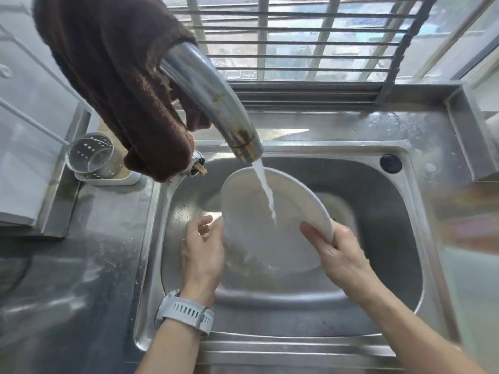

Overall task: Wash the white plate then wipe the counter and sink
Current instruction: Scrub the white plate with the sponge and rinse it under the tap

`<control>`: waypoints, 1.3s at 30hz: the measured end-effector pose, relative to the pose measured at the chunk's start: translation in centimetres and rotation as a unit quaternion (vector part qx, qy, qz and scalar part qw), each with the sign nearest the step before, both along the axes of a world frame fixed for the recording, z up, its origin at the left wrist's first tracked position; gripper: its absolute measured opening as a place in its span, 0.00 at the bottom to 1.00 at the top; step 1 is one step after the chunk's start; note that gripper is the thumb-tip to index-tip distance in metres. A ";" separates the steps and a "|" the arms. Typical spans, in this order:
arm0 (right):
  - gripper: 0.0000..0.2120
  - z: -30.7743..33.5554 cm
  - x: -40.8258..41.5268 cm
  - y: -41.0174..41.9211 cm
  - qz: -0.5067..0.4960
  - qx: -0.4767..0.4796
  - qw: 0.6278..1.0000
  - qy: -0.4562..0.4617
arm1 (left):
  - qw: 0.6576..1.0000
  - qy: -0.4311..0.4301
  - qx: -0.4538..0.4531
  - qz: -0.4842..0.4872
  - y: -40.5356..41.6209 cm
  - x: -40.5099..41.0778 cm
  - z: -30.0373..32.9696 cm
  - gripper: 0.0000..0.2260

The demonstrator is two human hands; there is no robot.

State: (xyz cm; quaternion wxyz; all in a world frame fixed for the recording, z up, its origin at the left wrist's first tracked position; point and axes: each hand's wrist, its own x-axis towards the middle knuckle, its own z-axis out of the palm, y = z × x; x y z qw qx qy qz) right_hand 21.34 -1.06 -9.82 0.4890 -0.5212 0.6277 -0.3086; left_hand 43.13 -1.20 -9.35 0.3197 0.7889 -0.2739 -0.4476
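Tilting white plate (259, 225) (face leftward).

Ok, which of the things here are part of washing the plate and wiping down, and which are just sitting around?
In use or needed:
plate, held by right hand, left hand at its other edge
tap, running
sink
counter
brown cloth over the tap, likely for wiping

Just lying about:
cutlery holder
black plug
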 end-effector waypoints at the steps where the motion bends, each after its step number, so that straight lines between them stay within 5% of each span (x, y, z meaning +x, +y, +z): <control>1: 0.07 -0.1 -0.1 0.2 -0.040 0.051 0.996 -0.057 | 0.999 -0.007 0.023 -0.023 0.1 -0.1 -0.2 0.12; 6: 0.10 -1.3 -0.2 0.5 -0.178 0.238 0.925 -0.235 | 0.995 0.099 0.012 -0.010 0.5 -0.4 -1.0 0.12; 10: 0.12 -2.6 0.6 -0.3 -0.250 0.289 0.887 -0.259 | 0.996 0.085 -0.011 0.016 1.4 0.1 -0.3 0.10; 16: 0.08 -2.5 2.2 -2.0 -0.171 0.243 0.953 -0.053 | 0.997 0.054 0.006 0.053 2.4 2.3 -0.1 0.10; 21: 0.09 1.9 0.5 -1.1 -0.084 0.063 0.989 0.107 | 0.995 0.045 0.076 0.037 2.5 1.8 -0.8 0.10; 25: 0.05 3.7 -2.5 0.4 -0.073 -0.008 0.993 0.095 | 0.996 0.067 0.047 0.022 1.4 -1.3 -1.5 0.06; 31: 0.08 -0.2 -4.6 -0.1 -0.194 0.128 0.972 -0.019 | 0.998 0.020 -0.058 -0.023 0.2 -2.0 0.6 0.03; 39: 0.07 -2.0 -0.2 -1.3 -0.127 0.250 0.957 -0.067 | 0.998 -0.041 0.043 -0.035 0.6 4.2 3.5 0.04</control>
